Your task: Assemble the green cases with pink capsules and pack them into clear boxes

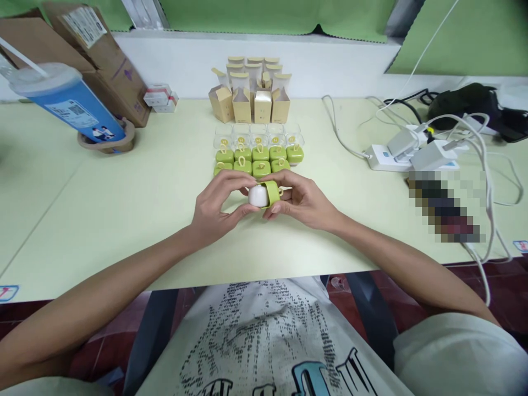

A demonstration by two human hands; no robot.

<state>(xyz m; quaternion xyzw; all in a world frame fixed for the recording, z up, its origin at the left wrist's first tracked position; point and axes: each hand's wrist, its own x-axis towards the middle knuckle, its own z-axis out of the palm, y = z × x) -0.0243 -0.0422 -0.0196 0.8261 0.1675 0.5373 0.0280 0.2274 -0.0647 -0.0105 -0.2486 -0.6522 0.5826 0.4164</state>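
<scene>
Between my hands, just above the table, is a small white rounded case [258, 196] partly inside a green cover [273, 193] with a little loop on its right end. My left hand [220, 203] pinches the white case between thumb and fingers. The green cover is gripped by the fingers and thumb of my right hand [305, 201]. Right behind my hands stand rows of similar green-covered cases [260, 153] with pale loops on top. Behind those is a row of clear plastic pieces [258, 135] with yellow round marks.
Several open tan cartons [242, 104] stand near the wall. To the left are a blue cup [78, 104] with a straw, a cardboard box [119, 77] and small white-red boxes [160, 98]. A power strip [381, 158] with cables and a blurred dark object [443, 206] lie at right.
</scene>
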